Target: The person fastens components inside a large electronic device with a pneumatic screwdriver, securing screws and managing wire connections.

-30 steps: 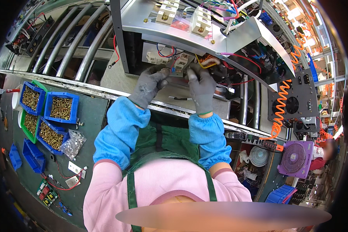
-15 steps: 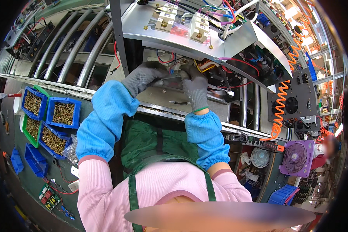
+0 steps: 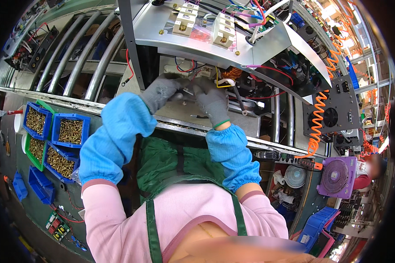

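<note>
Both of my gloved hands work low inside an open metal equipment chassis (image 3: 193,46), under its upper panel. My left hand (image 3: 161,93) is closed, its fingertips pinched together. Close beside it, my right hand (image 3: 211,101) has its fingers bent in toward the same spot. Whatever they pinch is too small and too covered to name. Thin red and blue wires (image 3: 186,65) come down just behind the fingertips. A copper-wound coil (image 3: 231,73) and a yellow wire (image 3: 217,79) are to the right of my right hand. A short black wire end (image 3: 199,116) lies below it.
Steel conveyor rollers (image 3: 74,57) run left of the chassis. Blue bins of brass screws (image 3: 70,130) and a circuit board (image 3: 57,225) rest on the left bench. An orange coiled hose (image 3: 317,116) hangs at right, above a power screwdriver (image 3: 272,155) and purple fan (image 3: 336,177).
My right hand has shifted left toward my left hand, uncovering more of the coil and yellow wire. My left forearm has moved slightly left.
</note>
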Demonstrator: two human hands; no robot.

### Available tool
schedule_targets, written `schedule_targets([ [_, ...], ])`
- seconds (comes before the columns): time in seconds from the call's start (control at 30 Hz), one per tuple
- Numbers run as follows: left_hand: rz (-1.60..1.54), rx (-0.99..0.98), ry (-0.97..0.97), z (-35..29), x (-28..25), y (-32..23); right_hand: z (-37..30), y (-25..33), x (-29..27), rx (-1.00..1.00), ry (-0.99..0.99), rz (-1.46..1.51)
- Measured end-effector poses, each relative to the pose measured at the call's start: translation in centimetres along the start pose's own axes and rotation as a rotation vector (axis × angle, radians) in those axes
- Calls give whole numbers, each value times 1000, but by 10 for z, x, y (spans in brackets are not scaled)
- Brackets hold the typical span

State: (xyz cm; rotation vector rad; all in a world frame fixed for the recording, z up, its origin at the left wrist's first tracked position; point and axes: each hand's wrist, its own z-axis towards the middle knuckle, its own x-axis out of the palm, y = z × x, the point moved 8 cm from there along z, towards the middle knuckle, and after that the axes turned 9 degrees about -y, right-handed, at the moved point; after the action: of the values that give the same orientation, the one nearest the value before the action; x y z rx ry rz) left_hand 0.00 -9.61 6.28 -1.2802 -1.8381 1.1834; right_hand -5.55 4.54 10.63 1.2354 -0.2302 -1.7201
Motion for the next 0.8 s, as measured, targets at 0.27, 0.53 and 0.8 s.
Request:
schedule_targets([
  [0.27, -281, 66, 35, 9, 16, 32, 2, 8, -36, 7, -54, -178],
  [0.53, -262, 224, 84, -5, 38, 2, 5, 13, -34, -87, 36, -122],
  [0.8, 94, 385, -124, 10, 35, 1, 5, 10, -33, -189, -49, -227],
])
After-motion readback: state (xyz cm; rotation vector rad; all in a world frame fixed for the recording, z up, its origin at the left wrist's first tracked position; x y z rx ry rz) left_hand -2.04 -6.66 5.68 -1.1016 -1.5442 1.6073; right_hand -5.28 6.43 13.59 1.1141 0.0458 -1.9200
